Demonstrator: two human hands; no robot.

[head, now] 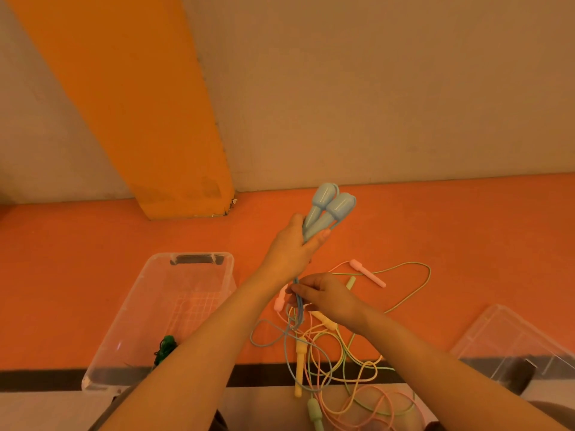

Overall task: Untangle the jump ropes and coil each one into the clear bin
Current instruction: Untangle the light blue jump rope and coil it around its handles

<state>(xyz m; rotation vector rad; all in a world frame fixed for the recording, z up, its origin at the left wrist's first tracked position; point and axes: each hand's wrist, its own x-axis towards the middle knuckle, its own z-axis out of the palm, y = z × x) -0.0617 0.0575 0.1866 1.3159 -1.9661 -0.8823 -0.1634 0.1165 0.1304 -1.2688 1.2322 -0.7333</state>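
Orange table (pixel 435 231) by the wall; left hand (pixel 292 248) clenches both blue handles (pixel 326 209), right hand (pixel 323 295) pinches the blue rope (pixel 299 301); centre-frame tangle (pixel 339 353) remains; lower-left bin (pixel 174 306) holds only a green rope (pixel 165 349).

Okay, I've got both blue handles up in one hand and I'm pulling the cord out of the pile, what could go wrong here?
The blue cord, pinched by the right hand, still threads through the tangle of pink, yellow and green ropes; pulling may tighten knots or drag them along. Some loops already hang over the table edge and could slide off. The left hand grips the blue handles.
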